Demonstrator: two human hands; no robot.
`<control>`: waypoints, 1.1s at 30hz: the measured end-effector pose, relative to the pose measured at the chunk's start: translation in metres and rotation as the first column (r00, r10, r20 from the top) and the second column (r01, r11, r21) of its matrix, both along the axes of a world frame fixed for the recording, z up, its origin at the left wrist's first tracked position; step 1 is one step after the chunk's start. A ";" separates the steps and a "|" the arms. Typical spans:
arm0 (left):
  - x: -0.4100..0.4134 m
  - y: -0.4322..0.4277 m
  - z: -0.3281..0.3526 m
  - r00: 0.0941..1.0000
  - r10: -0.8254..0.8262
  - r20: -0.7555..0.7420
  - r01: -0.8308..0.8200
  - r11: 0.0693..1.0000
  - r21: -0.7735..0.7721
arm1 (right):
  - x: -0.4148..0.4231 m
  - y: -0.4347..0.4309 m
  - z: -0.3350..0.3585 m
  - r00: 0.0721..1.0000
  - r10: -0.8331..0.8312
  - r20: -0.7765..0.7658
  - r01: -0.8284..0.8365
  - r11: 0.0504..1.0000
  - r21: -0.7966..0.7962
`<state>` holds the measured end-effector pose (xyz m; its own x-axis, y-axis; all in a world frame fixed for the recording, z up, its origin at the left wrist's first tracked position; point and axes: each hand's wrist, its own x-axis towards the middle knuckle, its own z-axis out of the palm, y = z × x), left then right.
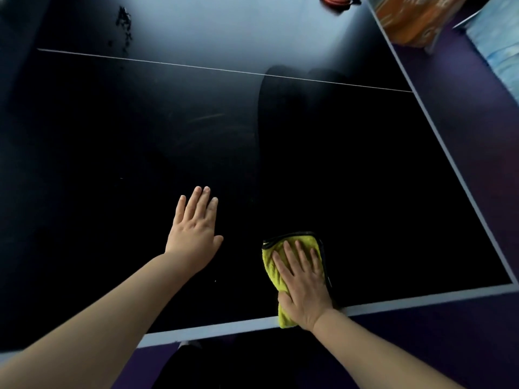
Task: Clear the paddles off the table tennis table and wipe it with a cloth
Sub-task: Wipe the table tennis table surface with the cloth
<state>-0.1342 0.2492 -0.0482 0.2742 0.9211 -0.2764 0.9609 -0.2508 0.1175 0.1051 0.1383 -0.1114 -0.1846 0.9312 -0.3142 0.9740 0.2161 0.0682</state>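
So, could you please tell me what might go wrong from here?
The yellow cloth under the right hand hangs over the near edge of the table, so a pull toward the body could drag it off. What looks like a red paddle sits at the far end, and wiping there might knock it. The dark marks far left may get missed.

Table tennis table: dark, near-black top, white border lines, thin white centre line; a darker streak runs lengthwise right of middle, and a chipped patch marks the far left. Cloth: yellow, dark-trimmed, folded, lying flat at the near end, right of middle, its near end overlapping the white end line. Paddle: reddish, at the far right, cut off by the frame.
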 end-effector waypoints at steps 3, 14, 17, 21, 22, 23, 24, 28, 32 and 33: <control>-0.012 -0.009 -0.001 1.000 -0.015 0.016 0.015 1.000 -0.005 | -0.025 -0.016 0.001 0.987 -0.159 -0.014 0.159 0.987 0.000; -0.037 -0.002 -0.020 0.998 -0.042 -0.042 0.037 0.995 -0.096 | -0.099 0.063 -0.008 0.755 -0.649 -0.094 0.653 0.757 0.011; -0.033 0.020 -0.025 0.999 -0.030 -0.023 0.028 0.995 -0.091 | -0.104 0.112 -0.009 0.725 -0.681 -0.104 0.686 0.727 0.026; -0.026 0.059 -0.031 1.000 0.002 -0.003 -0.002 0.996 -0.093 | -0.105 0.184 -0.011 0.726 -0.679 -0.112 0.685 0.728 0.035; -0.024 0.071 -0.033 1.000 0.010 -0.001 -0.010 0.996 -0.091 | -0.104 0.201 -0.012 0.727 -0.677 -0.118 0.684 0.728 0.034; -0.022 0.084 -0.034 1.000 0.017 0.003 -0.017 0.996 -0.087 | -0.103 0.219 -0.013 0.726 -0.676 -0.125 0.684 0.729 0.034; -0.019 0.098 -0.035 1.000 0.024 0.008 -0.023 0.996 -0.084 | -0.101 0.236 -0.013 0.726 -0.675 -0.132 0.684 0.729 0.035; -0.010 0.163 -0.039 0.998 0.059 0.034 -0.057 0.996 -0.075 | -0.093 0.309 -0.015 0.727 -0.672 -0.140 0.683 0.729 0.048; -0.003 0.232 -0.045 0.996 0.086 0.017 -0.084 0.992 -0.098 | -0.083 0.380 -0.018 0.754 -0.643 -0.136 0.654 0.753 0.064; -0.002 0.249 -0.046 0.996 0.089 0.013 -0.087 0.991 -0.105 | -0.081 0.397 -0.019 0.755 -0.640 -0.141 0.652 0.755 0.070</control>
